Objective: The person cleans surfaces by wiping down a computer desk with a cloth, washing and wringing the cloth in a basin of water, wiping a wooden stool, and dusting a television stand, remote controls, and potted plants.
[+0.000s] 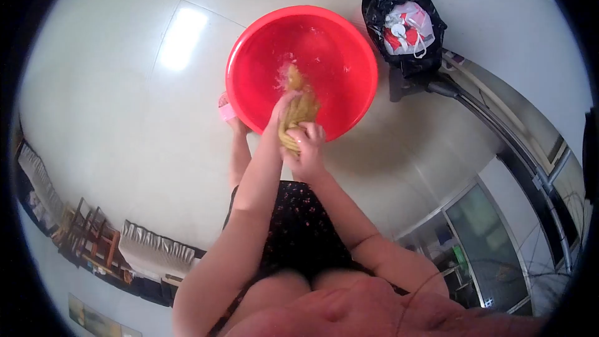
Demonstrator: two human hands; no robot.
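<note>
A twisted yellow-green cloth (302, 108) is bunched between my two hands over the near side of a large red basin (239, 95). My left hand (285, 103) is wrapped round the cloth's farther part, with some of its fingers hidden. Closer to my body, my right hand (307, 145) grips the near end with bent fingers. The cloth's far tip hangs down into the basin, where water splashes around it.
A black bin bag (405, 65) holding a white and red plastic bag stands right of the basin. Beside it runs a grey metal frame (499, 126). My foot in a pink slipper (227, 111) is by the basin's left rim. Wooden furniture (100, 237) stands lower left.
</note>
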